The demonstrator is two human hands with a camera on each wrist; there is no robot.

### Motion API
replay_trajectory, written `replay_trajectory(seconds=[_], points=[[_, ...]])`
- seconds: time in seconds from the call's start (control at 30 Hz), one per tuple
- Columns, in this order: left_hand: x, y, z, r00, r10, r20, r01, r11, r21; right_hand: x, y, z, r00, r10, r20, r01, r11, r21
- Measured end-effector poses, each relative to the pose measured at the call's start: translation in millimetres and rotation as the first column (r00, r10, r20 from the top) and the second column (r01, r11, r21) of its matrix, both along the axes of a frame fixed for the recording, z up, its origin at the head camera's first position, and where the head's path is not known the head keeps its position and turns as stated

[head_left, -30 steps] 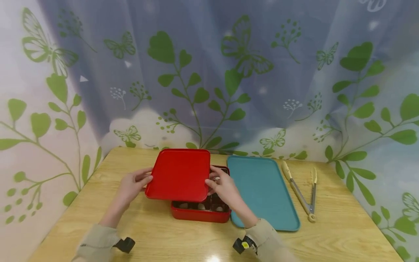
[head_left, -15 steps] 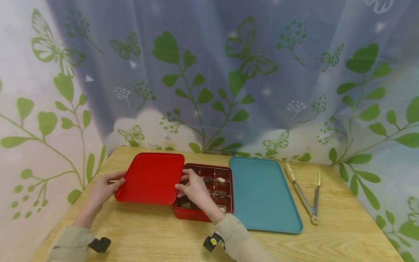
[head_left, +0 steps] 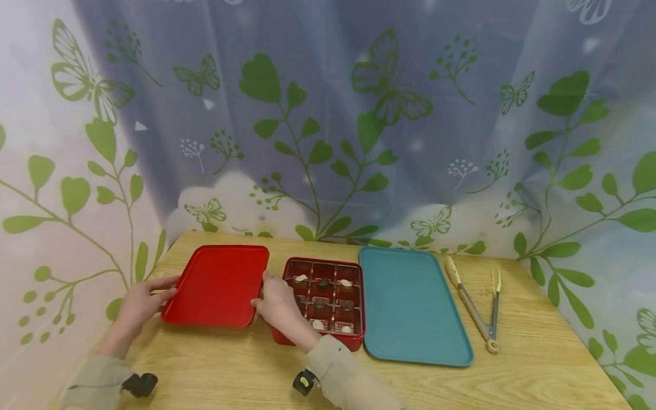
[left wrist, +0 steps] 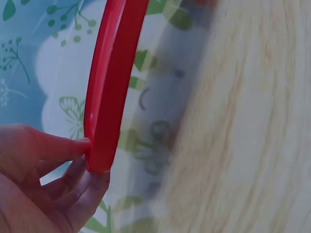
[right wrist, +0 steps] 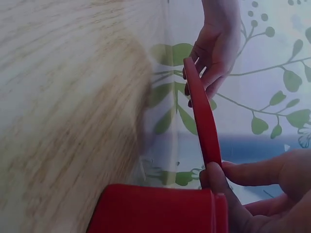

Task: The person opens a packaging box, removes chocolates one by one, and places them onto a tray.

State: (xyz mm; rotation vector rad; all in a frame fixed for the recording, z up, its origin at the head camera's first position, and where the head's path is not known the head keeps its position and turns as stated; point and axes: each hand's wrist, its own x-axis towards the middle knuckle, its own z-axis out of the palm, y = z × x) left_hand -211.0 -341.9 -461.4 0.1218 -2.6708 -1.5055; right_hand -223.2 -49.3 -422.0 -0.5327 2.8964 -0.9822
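Both hands hold a flat red lid (head_left: 217, 286) by its opposite sides, a little above the table. My left hand (head_left: 137, 304) pinches the left edge, thumb on top and fingers beneath, as the left wrist view shows. At the right edge my right hand (head_left: 281, 304) pinches the lid between thumb and fingers. Just right of the lid stands a red box (head_left: 353, 341) with a divided insert. Several of its compartments hold small light or dark pieces, too small to identify. My right hand and forearm hide the box's left front part.
Right of the box lies a blue-green tray (head_left: 415, 307). Beyond it, a pair of tongs (head_left: 482, 319) with pale tips lies spread on the wooden table (head_left: 215, 370). A patterned curtain (head_left: 328, 142) hangs behind the table.
Both hands have carried the red lid left and lowered it, from over the box to beside it. The box's compartments have come into view. Tray and tongs lie as before.
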Motion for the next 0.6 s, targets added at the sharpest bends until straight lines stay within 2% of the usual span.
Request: replay_trajectory(seconds=[0.2, 0.27, 0.37, 0.47, 0.6], points=[[5.4, -9.1, -1.4, 0.998, 0.01, 0.058, -0.008, 0.999, -0.04, 3.5, -14.2, -7.0, 1.0, 0.013, 0.013, -0.014, 0.996, 0.092], [6.0, -12.0, -3.1, 0.998, 0.014, 0.06, -0.01, 0.998, -0.063, 4.4, -17.6, -9.9, 0.999, 0.033, -0.009, -0.031, 0.988, 0.151], [5.5, -15.8, -6.7, 0.998, 0.011, 0.056, -0.006, 0.996, -0.084, 5.8, -22.6, -13.6, 0.995, 0.073, -0.066, -0.052, 0.96, 0.274], [4.2, -18.3, -9.7, 0.998, 0.006, 0.063, -0.001, 0.996, -0.092, 7.6, -27.6, -15.8, 0.985, 0.12, -0.121, -0.062, 0.914, 0.401], [2.0, -20.0, -10.4, 0.997, 0.016, 0.073, -0.005, 0.988, -0.157, 10.2, -32.9, -16.8, 0.982, 0.154, -0.106, -0.083, 0.867, 0.491]])
